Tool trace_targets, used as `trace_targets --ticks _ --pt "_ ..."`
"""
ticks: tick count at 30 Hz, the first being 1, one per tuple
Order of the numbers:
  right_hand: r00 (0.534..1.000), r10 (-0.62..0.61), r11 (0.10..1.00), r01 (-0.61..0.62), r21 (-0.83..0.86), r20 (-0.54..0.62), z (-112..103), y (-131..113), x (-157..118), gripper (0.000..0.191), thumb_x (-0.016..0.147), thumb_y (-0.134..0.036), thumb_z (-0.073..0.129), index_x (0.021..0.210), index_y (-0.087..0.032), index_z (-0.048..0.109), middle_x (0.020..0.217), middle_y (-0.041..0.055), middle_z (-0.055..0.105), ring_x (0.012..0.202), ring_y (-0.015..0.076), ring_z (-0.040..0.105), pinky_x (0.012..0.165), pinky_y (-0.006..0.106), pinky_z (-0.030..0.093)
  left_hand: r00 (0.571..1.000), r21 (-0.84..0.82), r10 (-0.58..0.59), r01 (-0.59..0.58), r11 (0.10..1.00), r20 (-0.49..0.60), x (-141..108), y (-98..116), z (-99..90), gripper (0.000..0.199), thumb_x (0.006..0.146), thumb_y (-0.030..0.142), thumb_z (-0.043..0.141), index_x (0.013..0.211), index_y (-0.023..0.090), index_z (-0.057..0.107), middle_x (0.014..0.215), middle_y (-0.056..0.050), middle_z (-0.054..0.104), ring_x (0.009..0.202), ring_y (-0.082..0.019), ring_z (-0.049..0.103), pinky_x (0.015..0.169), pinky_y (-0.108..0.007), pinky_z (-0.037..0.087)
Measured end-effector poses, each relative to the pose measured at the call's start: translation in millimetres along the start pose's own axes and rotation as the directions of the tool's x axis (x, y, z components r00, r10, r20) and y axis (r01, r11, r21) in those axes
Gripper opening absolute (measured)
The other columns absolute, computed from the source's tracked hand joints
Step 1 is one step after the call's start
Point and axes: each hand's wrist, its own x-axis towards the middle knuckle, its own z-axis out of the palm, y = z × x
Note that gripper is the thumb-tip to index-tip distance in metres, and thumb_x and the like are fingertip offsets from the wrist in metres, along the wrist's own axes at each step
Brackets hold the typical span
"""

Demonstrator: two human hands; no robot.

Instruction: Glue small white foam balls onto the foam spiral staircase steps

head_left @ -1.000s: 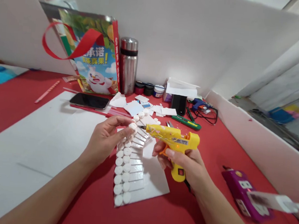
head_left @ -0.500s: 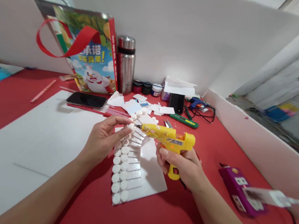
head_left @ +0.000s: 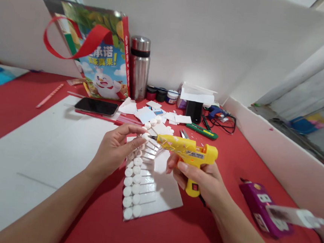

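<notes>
My right hand (head_left: 202,178) is wrapped around the grip of a yellow hot glue gun (head_left: 179,145), its nozzle pointing left. At the nozzle's tip, my left hand (head_left: 116,146) pinches a small white disc (head_left: 145,136) between thumb and forefinger. The nozzle appears to touch the disc or sit very close to it. Below lies a white board (head_left: 169,197) with two columns of white discs (head_left: 136,189) along its left side and thin dark lines beside them. My left fingers hide part of the upper discs.
Behind stand a steel flask (head_left: 139,70), a printed bag (head_left: 107,67) and paint pots (head_left: 161,95). Paper scraps (head_left: 145,115), a phone (head_left: 96,106) and a green cutter (head_left: 202,131) lie nearer. A large white sheet (head_left: 48,153) is at left, a purple power strip (head_left: 264,210) at right.
The glue gun has shifted slightly right relative to the board, and my right fingers look looser around its trigger. My left hand keeps its pinch. The whole view has moved a little.
</notes>
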Motion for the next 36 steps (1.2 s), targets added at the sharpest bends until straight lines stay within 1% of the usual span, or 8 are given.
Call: trace_targets --ticks 1,3,7,10,14,20,28,36 --pt "1.0 -0.002 1.0 0.002 0.002 0.003 0.0 -0.1 -0.2 0.023 0.091 -0.039 0.068 0.094 -0.017 0.072 0.082 0.0052 0.067 0.05 0.0078 0.043 0.047 0.027 0.029 1.0 -0.003 0.0 0.0 1.0 0.002 0.0 0.2 -0.1 0.02 0.084 0.029 0.08 0.103 0.023 0.076 0.106 -0.004 0.072 0.101 -0.019 0.065 0.087 -0.03 0.051" --pt "1.0 0.002 1.0 -0.002 -0.009 0.002 -0.3 1.0 -0.3 0.023 0.091 -0.039 0.069 0.096 -0.017 0.072 0.079 0.004 0.066 0.05 0.0075 0.041 0.049 0.026 0.029 1.0 -0.003 -0.001 0.001 1.0 0.009 -0.2 0.9 -0.4 0.02 0.084 0.029 0.08 0.103 0.023 0.076 0.106 -0.004 0.072 0.1 -0.019 0.065 0.085 -0.03 0.051" --pt "0.999 0.011 1.0 -0.012 -0.026 -0.04 -2.2 6.2 0.4 0.026 0.091 -0.042 0.07 0.087 -0.016 0.072 0.076 0.0036 0.064 0.049 0.0062 0.04 0.047 0.025 0.027 1.0 0.031 -0.004 0.004 1.0 0.008 -0.7 0.8 -0.9 0.02 0.085 0.031 0.08 0.102 0.023 0.076 0.107 -0.004 0.072 0.102 -0.02 0.065 0.088 -0.031 0.05" --pt "0.997 0.013 0.999 -0.016 -0.037 -0.074 -3.5 8.7 0.7 0.028 0.09 -0.042 0.071 0.081 -0.015 0.072 0.074 0.0032 0.063 0.05 0.0069 0.046 0.047 0.024 0.031 1.0 0.039 -0.006 0.006 0.999 0.004 -1.2 -0.2 -1.1 0.021 0.085 0.03 0.08 0.103 0.023 0.076 0.108 -0.004 0.072 0.106 -0.021 0.064 0.091 -0.032 0.049" --pt "0.995 0.039 0.999 -0.041 -0.019 -0.092 -3.1 7.2 1.2 0.032 0.088 -0.043 0.073 0.074 -0.015 0.069 0.066 0.0021 0.061 0.051 0.0091 0.051 0.047 0.023 0.037 1.0 0.02 -0.012 0.012 1.0 0.009 -1.3 1.0 0.0 0.019 0.084 0.031 0.08 0.101 0.024 0.076 0.106 -0.004 0.071 0.101 -0.02 0.064 0.085 -0.03 0.05" --pt "0.992 0.059 0.998 -0.063 -0.032 -0.116 -0.4 2.7 2.9 0.036 0.083 -0.045 0.074 0.066 -0.016 0.062 0.057 0.0 0.057 0.043 0.0095 0.051 0.043 0.023 0.036 1.0 0.001 -0.025 0.025 1.0 0.01 -0.5 2.6 1.0 0.019 0.084 0.031 0.081 0.101 0.024 0.076 0.105 -0.003 0.071 0.097 -0.018 0.064 0.081 -0.028 0.051" --pt "0.998 0.052 0.996 -0.055 -0.068 -0.045 -2.9 3.9 1.9 0.045 0.089 -0.047 0.069 0.059 -0.017 0.055 0.052 -0.0013 0.051 0.043 0.0096 0.049 0.043 0.024 0.034 1.0 0.008 -0.011 0.011 1.0 0.015 -0.5 1.3 -0.5 0.018 0.084 0.03 0.08 0.101 0.025 0.076 0.105 -0.003 0.071 0.1 -0.019 0.064 0.084 -0.029 0.051" --pt "0.999 0.036 0.992 -0.038 -0.122 -0.022 -4.0 6.6 1.1 0.047 0.093 -0.048 0.067 0.059 -0.018 0.053 0.05 -0.0024 0.049 0.042 0.0088 0.046 0.042 0.025 0.033 1.0 -0.008 -0.006 0.006 1.0 0.015 0.0 1.0 0.7 0.019 0.084 0.03 0.081 0.102 0.024 0.076 0.105 -0.003 0.071 0.1 -0.019 0.064 0.086 -0.03 0.05"
